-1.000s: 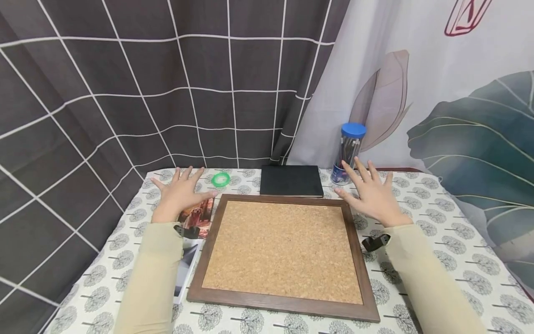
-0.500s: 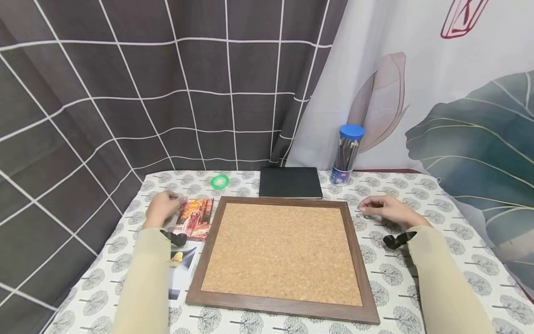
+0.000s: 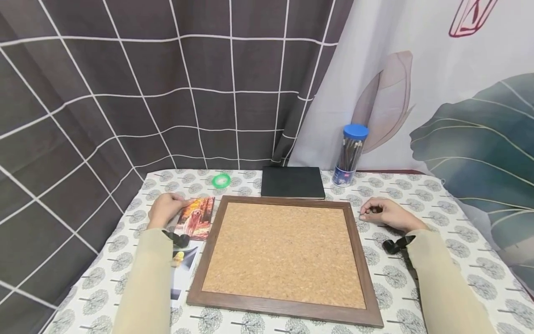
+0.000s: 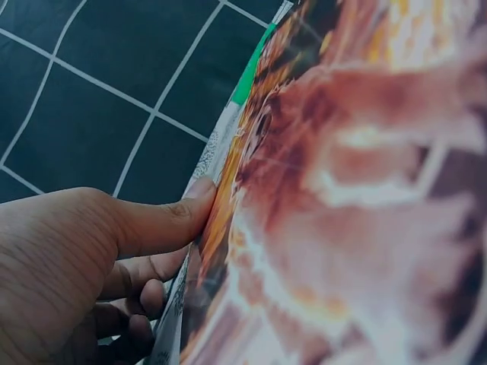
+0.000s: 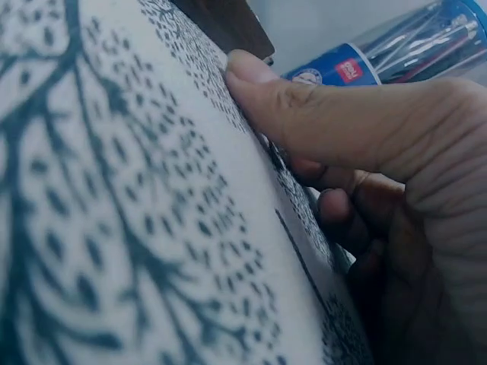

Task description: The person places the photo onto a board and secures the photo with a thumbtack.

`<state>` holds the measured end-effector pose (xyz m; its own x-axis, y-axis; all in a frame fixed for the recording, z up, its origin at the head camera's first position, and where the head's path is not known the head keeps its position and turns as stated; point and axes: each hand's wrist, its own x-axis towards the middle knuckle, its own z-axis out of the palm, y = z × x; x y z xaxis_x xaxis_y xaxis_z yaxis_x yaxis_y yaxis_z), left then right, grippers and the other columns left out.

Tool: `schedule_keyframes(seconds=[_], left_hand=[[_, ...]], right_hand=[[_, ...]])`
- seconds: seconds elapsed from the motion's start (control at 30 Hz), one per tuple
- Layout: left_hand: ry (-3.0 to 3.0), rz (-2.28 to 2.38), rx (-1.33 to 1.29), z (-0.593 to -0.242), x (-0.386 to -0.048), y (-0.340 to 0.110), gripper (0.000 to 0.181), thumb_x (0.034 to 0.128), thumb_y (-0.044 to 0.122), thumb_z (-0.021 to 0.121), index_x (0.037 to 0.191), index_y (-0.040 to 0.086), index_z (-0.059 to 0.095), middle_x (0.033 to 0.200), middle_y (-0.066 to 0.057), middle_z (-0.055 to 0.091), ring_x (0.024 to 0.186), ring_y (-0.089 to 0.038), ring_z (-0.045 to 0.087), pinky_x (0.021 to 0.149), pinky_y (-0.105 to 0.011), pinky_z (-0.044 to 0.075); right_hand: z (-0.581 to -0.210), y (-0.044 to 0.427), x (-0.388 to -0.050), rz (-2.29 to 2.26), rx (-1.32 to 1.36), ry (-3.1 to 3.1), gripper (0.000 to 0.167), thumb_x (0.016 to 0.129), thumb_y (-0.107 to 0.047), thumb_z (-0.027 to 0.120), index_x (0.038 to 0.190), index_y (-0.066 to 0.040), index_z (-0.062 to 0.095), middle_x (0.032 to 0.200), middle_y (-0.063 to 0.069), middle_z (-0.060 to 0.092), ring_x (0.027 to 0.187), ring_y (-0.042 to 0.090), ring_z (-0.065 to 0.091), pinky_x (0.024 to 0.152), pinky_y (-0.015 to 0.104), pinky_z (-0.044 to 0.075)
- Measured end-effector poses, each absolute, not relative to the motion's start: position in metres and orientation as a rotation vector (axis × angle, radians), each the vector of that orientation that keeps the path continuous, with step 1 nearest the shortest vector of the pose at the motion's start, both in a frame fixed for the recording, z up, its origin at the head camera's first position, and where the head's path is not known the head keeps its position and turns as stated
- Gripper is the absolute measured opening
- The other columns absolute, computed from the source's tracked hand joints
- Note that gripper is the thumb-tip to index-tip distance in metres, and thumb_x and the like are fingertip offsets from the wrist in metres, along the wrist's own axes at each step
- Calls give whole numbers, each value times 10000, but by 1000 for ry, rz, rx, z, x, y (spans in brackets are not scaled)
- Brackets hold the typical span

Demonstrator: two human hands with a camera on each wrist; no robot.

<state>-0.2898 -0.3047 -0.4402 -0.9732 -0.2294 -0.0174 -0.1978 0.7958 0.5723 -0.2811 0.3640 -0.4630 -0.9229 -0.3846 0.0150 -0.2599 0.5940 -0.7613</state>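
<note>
In the head view my left hand point(image 3: 164, 208) is at the upper left edge of a dog picture point(image 3: 195, 219). The left wrist view shows the thumb of this hand point(image 4: 122, 251) on the edge of the picture point(image 4: 342, 205), with the other fingers curled below it. Right of the brown-framed cork board point(image 3: 283, 253), my right hand point(image 3: 388, 214) rests on the patterned cloth, fingers loosely curled. Its thumb point(image 5: 319, 114) lies near the cloth in the right wrist view, and no held thing shows there.
Below the dog picture lies another picture point(image 3: 181, 273), partly behind the left sleeve. Along the back are a green tape ring point(image 3: 221, 181), a black notebook point(image 3: 293, 182) and a blue-lidded tube of pencils point(image 3: 349, 155). Curtains hang behind the table.
Both hands were spread and raised; they have come down beside the board, fingers curling. The left is now at the dog picture's edge. The pictures are less covered.
</note>
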Motion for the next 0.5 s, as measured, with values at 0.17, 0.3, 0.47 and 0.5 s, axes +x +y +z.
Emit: schedule_keyframes(seconds=[0.17, 0.3, 0.47, 0.5], left_hand=[[-2981, -869, 306, -435, -289, -304, 521, 869, 567, 702, 969, 56, 679, 1006, -163, 670, 865, -307, 598, 687, -398, 449], [-3099, -800, 238, -428, -288, -299, 494, 844, 540, 721, 805, 70, 573, 793, -106, 578, 714, -259, 529, 602, -365, 424], [-3111, -831, 200, -422, -289, -296, 348, 836, 354, 736, 770, 51, 579, 725, -75, 555, 661, -227, 498, 572, -347, 400], [-3102, -845, 200, -422, -289, -296, 326, 843, 330, 733, 803, 34, 601, 752, -87, 577, 678, -227, 509, 582, -344, 403]], right_hand=[[-464, 365, -282, -1227, -567, 2669, 136, 925, -268, 750, 989, -152, 718, 1005, 64, 665, 831, 192, 582, 735, 303, 492], [-466, 366, -280, -1248, -594, 2642, 123, 939, -249, 733, 1004, -146, 716, 995, 74, 677, 838, 182, 600, 749, 296, 500], [-469, 369, -281, -1409, -590, 2569, 159, 969, -204, 694, 1047, -66, 703, 1110, 101, 703, 970, 137, 652, 817, 246, 523], [-470, 370, -282, -1452, -582, 2548, 174, 974, -196, 686, 1053, -41, 695, 1141, 102, 706, 1005, 125, 659, 836, 237, 527]])
